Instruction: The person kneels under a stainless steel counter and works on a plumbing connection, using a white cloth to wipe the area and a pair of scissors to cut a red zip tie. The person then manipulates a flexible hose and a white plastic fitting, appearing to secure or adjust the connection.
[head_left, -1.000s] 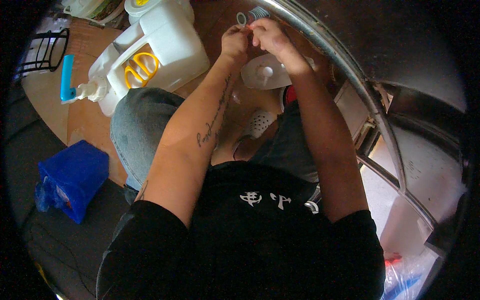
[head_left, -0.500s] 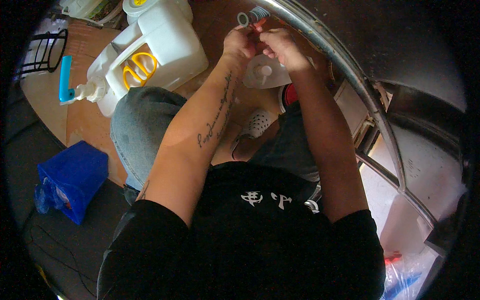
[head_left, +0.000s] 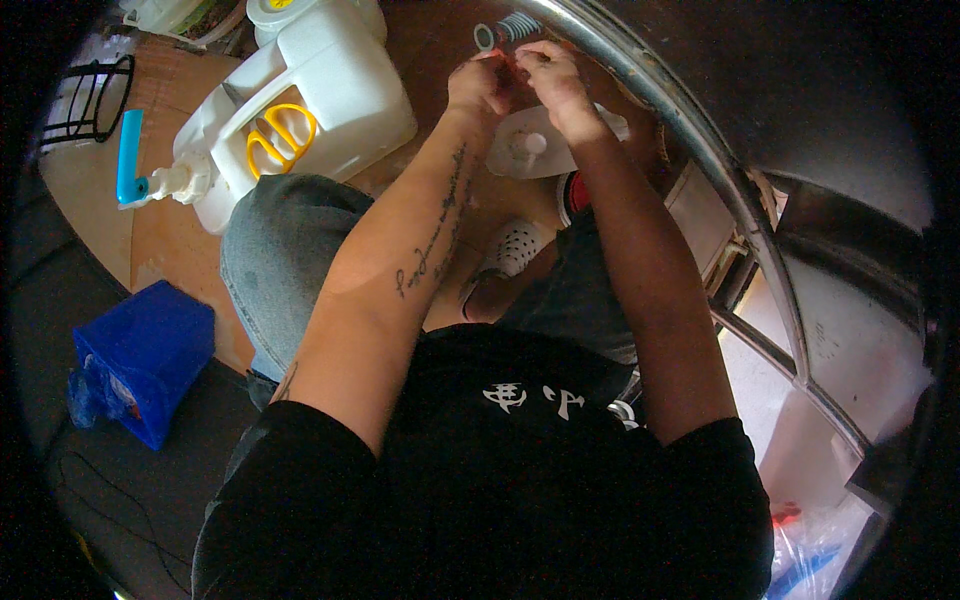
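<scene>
Both arms reach to the upper middle of the head view. My left hand (head_left: 481, 84) is closed around a small red piece (head_left: 506, 62), mostly hidden by the fingers. My right hand (head_left: 553, 78) is beside it, fingers bent and tips together at the red piece; what they pinch is too small to make out. Just beyond the hands is a grey corrugated hose (head_left: 519, 27) with a round ring end (head_left: 485, 37). Under the right wrist lies a pale translucent container (head_left: 510, 148) with a white knob (head_left: 536, 144).
At left stands a white plastic jug (head_left: 345, 95) with yellow scissors (head_left: 283, 141) on it and a blue-handled tap (head_left: 131, 160). A blue bag (head_left: 150, 350) lies lower left. A curved metal tube (head_left: 700, 140) runs close by my right arm. A clear plastic bag (head_left: 800, 560) is lower right.
My right hand has lifted slightly and shifted its fingers up over the red piece, uncovering more of the translucent container. My left hand stays almost in place.
</scene>
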